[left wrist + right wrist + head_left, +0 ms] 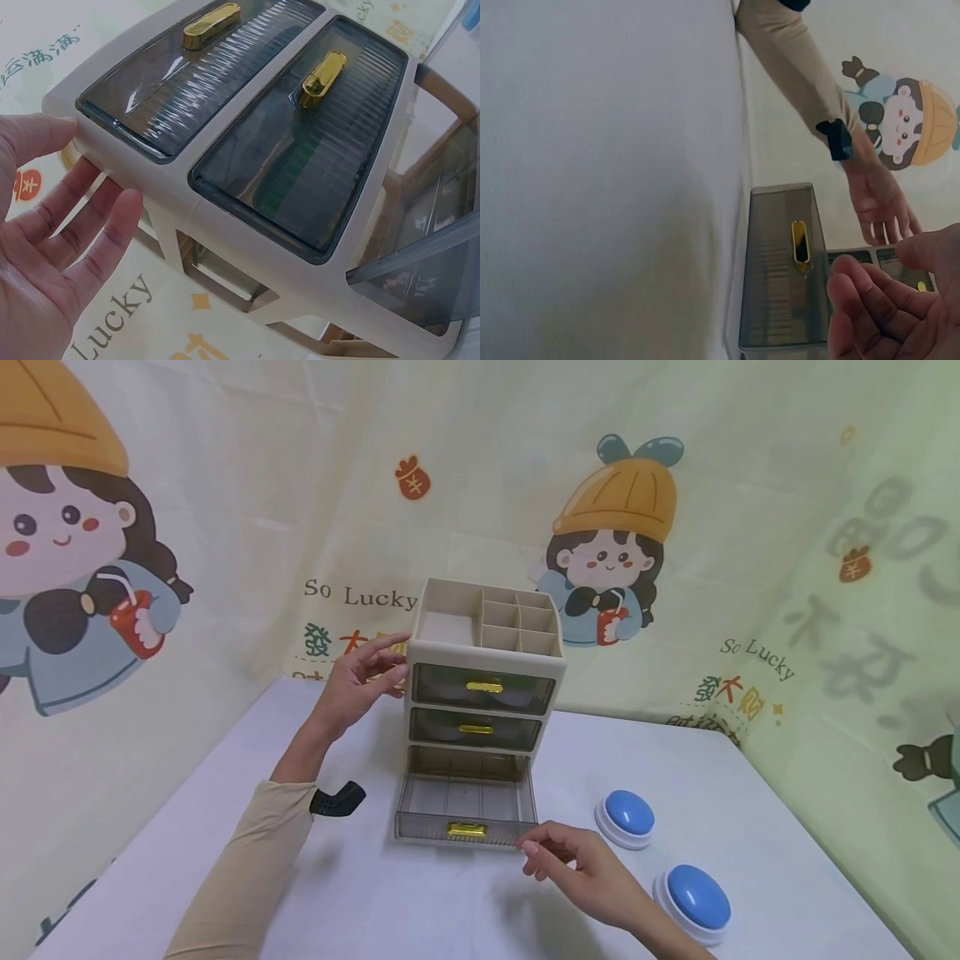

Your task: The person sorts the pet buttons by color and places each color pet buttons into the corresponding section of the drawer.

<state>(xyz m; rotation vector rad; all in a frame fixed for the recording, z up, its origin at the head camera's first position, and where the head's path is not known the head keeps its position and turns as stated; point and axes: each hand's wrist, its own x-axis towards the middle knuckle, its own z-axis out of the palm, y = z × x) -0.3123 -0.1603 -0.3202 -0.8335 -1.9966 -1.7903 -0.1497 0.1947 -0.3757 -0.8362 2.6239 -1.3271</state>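
A beige desktop organizer (487, 652) stands on the table, with divided compartments on top and three smoky see-through drawers with gold handles. Its bottom drawer (467, 827) is pulled out and holds nothing visible; the upper two are closed. At the organizer's upper left side is my left hand (362, 681), fingertips against the side wall and thumb by the front corner. In the left wrist view its fingers (112, 225) are spread and loosely bent. My right hand (573, 868) hovers by the open drawer's front right corner, its fingers (877, 300) loosely bent with nothing between them.
Two blue push buttons on white bases, one farther back (628, 814) and one nearer (697, 897), sit on the table's right side. A black wrist device (337, 799) shows at my left cuff. Behind the white tabletop (375, 902) hangs a printed cartoon cloth (480, 527).
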